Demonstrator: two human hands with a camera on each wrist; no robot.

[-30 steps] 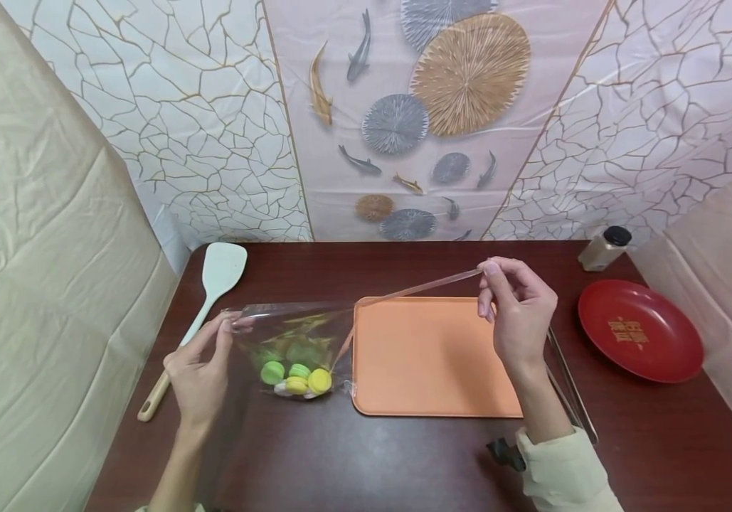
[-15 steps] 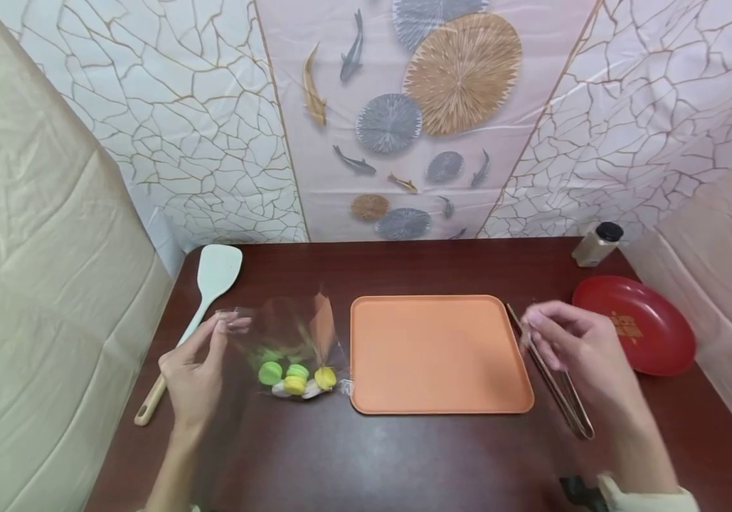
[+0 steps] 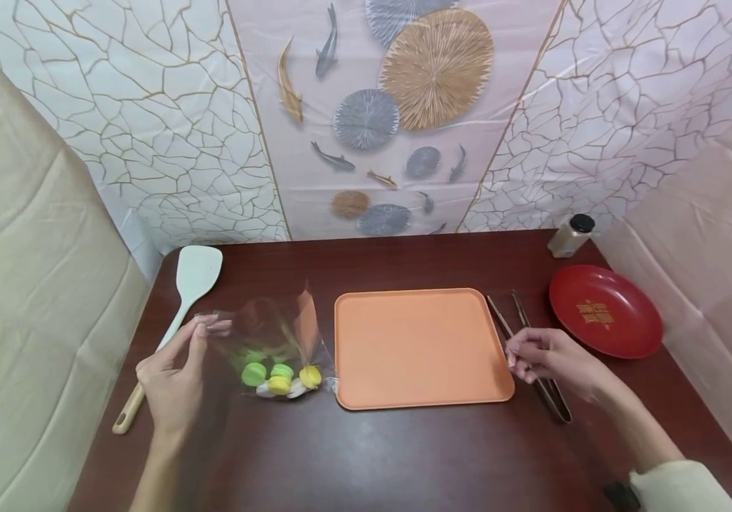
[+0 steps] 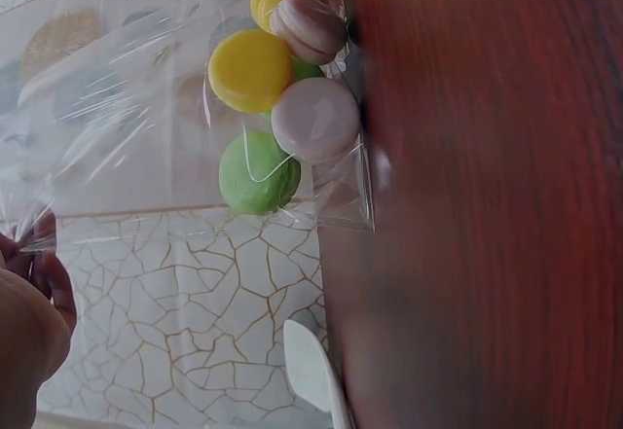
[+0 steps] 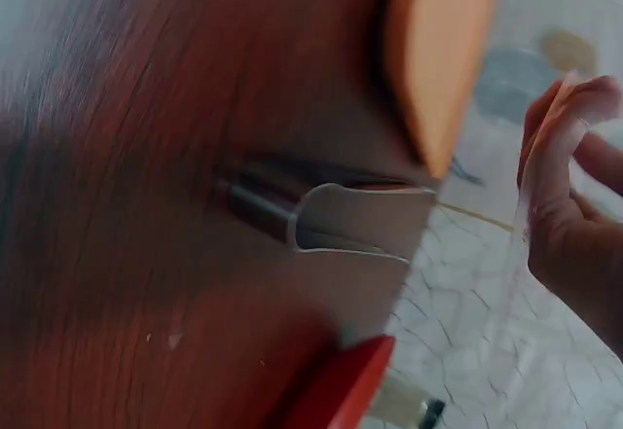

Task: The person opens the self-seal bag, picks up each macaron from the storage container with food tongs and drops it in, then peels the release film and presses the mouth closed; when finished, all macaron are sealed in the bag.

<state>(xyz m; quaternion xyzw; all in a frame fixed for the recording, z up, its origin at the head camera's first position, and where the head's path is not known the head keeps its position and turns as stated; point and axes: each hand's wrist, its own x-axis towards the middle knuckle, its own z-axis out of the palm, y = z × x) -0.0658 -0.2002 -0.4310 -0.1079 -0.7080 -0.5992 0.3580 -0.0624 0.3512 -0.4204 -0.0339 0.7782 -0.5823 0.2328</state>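
My left hand [image 3: 173,380] pinches the upper left corner of a clear plastic bag [image 3: 263,323]. Inside, at the bottom, lie several macarons: green [image 3: 254,374], yellow [image 3: 310,377] and pale lilac [image 4: 315,120]. The left wrist view shows the bag hanging upright with its lower edge by the tabletop. Over the metal tongs [image 3: 554,398], right of the orange tray [image 3: 423,348], my right hand [image 3: 548,359] has its fingers bent together. A thin clear strip [image 5: 514,264] trails from those fingers in the right wrist view, hard to make out.
A pale green spatula [image 3: 198,274] with a wooden handle end lies at the left. On the right side are a red plate [image 3: 628,313] and a black-capped jar [image 3: 570,236]. Patterned cloth [image 3: 353,178] hangs behind the dark wooden table [image 3: 366,462].
The strip stretched between the bag and my right hand has come away from the bag. That hand has moved right and down to above the tongs. My left hand keeps its pinch.
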